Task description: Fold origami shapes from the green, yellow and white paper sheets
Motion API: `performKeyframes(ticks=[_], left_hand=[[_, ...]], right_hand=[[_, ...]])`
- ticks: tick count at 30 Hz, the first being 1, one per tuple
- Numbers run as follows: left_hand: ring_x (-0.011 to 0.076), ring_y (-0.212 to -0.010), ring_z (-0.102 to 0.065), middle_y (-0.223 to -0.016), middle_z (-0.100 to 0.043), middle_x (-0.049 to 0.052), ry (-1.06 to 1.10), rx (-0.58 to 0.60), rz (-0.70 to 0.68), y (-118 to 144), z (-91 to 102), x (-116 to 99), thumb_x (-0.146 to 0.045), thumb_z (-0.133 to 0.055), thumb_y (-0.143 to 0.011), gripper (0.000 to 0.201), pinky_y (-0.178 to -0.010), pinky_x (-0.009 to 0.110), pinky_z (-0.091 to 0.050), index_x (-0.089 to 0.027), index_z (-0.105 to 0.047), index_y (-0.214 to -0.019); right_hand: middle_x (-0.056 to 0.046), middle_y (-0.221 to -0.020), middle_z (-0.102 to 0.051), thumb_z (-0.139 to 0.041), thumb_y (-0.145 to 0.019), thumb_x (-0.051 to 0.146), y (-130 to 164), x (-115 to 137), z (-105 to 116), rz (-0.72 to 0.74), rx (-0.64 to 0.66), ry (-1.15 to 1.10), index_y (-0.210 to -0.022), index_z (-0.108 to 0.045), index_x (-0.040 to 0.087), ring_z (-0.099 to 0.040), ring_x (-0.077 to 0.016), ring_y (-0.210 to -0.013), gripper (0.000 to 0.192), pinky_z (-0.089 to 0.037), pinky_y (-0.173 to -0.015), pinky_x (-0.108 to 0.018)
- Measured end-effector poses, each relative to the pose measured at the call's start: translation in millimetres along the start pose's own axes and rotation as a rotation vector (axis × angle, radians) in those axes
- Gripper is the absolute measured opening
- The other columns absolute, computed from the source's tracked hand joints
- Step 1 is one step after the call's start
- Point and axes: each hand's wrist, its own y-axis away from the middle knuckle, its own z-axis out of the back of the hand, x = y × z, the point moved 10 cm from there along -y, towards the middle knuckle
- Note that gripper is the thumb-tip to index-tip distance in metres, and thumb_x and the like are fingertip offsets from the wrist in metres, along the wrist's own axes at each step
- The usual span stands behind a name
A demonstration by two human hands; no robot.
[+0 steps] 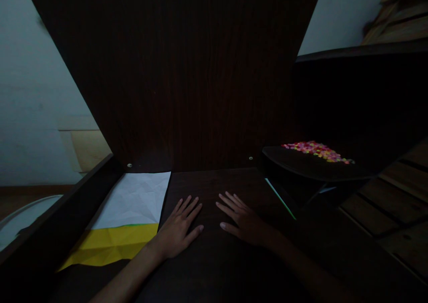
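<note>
My left hand (177, 231) lies palm down on the dark wooden surface (210, 182), its fingers spread and nothing in it. Just left of it is a creased white sheet of paper (137, 198), with a creased yellow sheet (113, 245) nearer me; a thin green edge shows between the two. My right hand (242, 220) also rests flat, fingers apart and holding nothing. To its right a thin green strip (280, 198) lies slantwise on the surface.
A tall dark wood panel (200, 75) rises behind the surface. At the right, a dark curved shelf (307, 167) bears a heap of small pink, red and yellow pieces (317, 151). A raised dark edge (60, 205) runs along the left. Wooden slats (394, 205) show at far right.
</note>
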Motion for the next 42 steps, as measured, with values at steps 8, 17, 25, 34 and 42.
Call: performKeyframes(ticks=[8, 17, 25, 34, 42], left_hand=[[0.0300, -0.148, -0.020, -0.160, -0.027, 0.009, -0.015, 0.009, 0.003, -0.1, 0.2, -1.0, -0.054, -0.035, -0.100, 0.061, -0.119, 0.055, -0.024, -0.023, -0.030, -0.153], [0.0299, -0.148, -0.021, -0.160, -0.028, 0.009, -0.015, 0.009, 0.006, -0.6, 0.6, -1.0, -0.055, -0.036, -0.100, 0.061, -0.119, 0.055, -0.024, -0.023, -0.032, -0.152], [0.0301, -0.148, -0.020, -0.160, -0.028, 0.008, -0.017, -0.001, -0.004, 0.3, -2.0, 0.4, -0.055, -0.036, -0.100, 0.062, -0.119, 0.055, -0.024, -0.023, -0.031, -0.152], [0.0304, -0.148, -0.020, -0.160, -0.027, 0.010, -0.013, 0.026, 0.007, -0.9, 1.3, -2.1, -0.055, -0.034, -0.100, 0.062, -0.118, 0.056, -0.024, -0.021, -0.033, -0.152], [0.0301, -0.148, -0.021, -0.159, -0.029, 0.009, -0.025, 0.010, -0.007, -0.7, 1.3, -2.4, -0.054, -0.036, -0.100, 0.061, -0.118, 0.055, -0.025, -0.022, -0.033, -0.152]], right_hand=[[-0.006, -0.162, -0.021, -0.047, -0.097, 0.052, 0.1, 0.7, 0.2, 0.006, -0.007, 0.008, -0.153, -0.031, 0.026, -0.012, -0.0292, -0.150, 0.064, -0.016, -0.121, -0.055], [-0.006, -0.162, -0.022, -0.045, -0.098, 0.055, 0.2, 0.5, 0.4, -0.004, -0.004, 0.012, -0.153, -0.031, 0.025, -0.012, -0.0278, -0.150, 0.064, -0.015, -0.121, -0.052], [-0.007, -0.161, -0.022, -0.046, -0.097, 0.054, -0.3, 0.9, 1.1, -0.010, -0.001, 0.014, -0.152, -0.032, 0.025, -0.013, -0.0289, -0.150, 0.064, -0.015, -0.121, -0.053], [-0.007, -0.161, -0.022, -0.046, -0.098, 0.054, 0.1, 1.3, 1.6, -0.001, -0.016, 0.025, -0.152, -0.032, 0.025, -0.013, -0.0287, -0.150, 0.064, -0.016, -0.121, -0.054], [-0.008, -0.161, -0.022, -0.046, -0.097, 0.054, -0.3, 1.8, 2.1, -0.005, -0.012, 0.019, -0.152, -0.033, 0.024, -0.013, -0.0285, -0.150, 0.064, -0.016, -0.121, -0.053]])
